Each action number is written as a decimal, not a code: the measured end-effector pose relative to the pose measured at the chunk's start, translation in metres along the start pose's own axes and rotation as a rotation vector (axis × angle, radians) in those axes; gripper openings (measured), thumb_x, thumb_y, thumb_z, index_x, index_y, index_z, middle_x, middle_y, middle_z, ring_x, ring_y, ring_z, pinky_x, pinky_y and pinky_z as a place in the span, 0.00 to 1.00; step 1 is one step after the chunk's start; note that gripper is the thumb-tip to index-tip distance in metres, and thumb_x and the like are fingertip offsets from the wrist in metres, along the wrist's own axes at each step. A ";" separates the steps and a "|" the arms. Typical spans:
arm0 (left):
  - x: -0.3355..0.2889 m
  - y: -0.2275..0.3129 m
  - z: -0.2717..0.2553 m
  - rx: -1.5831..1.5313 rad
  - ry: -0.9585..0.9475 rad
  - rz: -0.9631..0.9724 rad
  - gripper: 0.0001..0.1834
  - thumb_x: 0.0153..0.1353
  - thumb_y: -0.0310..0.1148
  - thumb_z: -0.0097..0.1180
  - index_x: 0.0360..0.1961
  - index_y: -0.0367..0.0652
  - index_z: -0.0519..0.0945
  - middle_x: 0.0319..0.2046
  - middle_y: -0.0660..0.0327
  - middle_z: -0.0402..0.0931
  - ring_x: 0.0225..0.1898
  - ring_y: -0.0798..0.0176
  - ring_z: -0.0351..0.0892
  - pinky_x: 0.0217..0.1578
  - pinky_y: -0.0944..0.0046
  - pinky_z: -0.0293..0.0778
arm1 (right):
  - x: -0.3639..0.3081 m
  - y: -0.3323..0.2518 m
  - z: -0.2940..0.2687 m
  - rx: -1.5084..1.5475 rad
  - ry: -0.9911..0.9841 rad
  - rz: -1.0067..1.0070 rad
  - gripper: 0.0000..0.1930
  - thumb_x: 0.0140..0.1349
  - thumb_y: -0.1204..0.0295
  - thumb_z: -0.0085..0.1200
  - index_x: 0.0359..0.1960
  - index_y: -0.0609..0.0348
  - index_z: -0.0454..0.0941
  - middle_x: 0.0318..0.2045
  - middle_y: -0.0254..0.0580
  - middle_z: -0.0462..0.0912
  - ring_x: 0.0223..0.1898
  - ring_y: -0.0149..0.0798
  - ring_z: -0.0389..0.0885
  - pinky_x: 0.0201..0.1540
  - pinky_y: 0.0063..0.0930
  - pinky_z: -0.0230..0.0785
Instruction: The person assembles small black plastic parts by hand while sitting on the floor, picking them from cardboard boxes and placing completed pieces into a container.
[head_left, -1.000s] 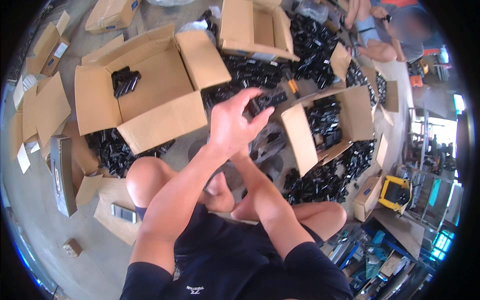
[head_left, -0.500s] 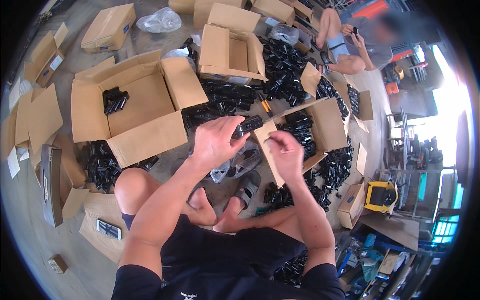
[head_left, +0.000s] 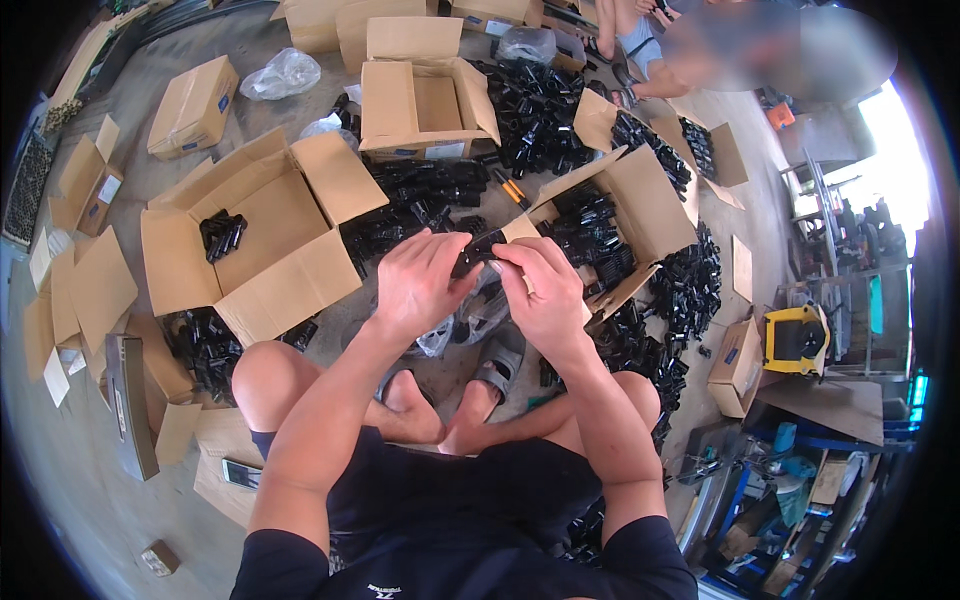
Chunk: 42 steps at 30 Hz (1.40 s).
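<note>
Over my lap, my left hand is closed round a short black tube-like part, which lies roughly level. My right hand meets it at its right end, thumb and fingertips pinched on that end. The fingers cover much of the part, and I cannot make out whether something small sits between the right fingertips. Beyond my hands lies a heap of similar black parts. More of them fill an open cardboard box just right of my right hand.
A large open box at the left holds several black parts. Another open box stands farther back. Orange-handled tools lie beside the heap. A phone rests on cardboard by my left knee. Another person sits at the far right.
My right hand has come in leftward and up to the black part, and its fingertips now touch the end. The left hand still holds the part. The view has shifted slightly.
</note>
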<state>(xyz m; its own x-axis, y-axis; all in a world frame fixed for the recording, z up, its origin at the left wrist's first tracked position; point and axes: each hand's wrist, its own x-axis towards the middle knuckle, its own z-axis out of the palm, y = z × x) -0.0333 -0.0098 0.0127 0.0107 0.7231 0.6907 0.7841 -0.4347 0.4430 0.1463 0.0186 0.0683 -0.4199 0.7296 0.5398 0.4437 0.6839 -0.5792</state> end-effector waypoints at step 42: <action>-0.005 -0.003 -0.006 0.047 -0.078 -0.071 0.20 0.50 0.32 0.71 0.44 0.40 0.80 0.37 0.57 0.85 0.39 0.55 0.86 0.50 0.53 0.80 | 0.001 0.006 0.030 -0.182 -0.124 0.022 0.19 0.59 0.77 0.61 0.53 0.65 0.78 0.41 0.46 0.80 0.41 0.46 0.81 0.43 0.35 0.78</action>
<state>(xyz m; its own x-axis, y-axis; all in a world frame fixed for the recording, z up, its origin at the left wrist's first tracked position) -0.0398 -0.0153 0.0115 0.0013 0.7916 0.6111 0.8131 -0.3566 0.4602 0.1244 0.0233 0.0467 -0.4979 0.7457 0.4428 0.5844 0.6657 -0.4640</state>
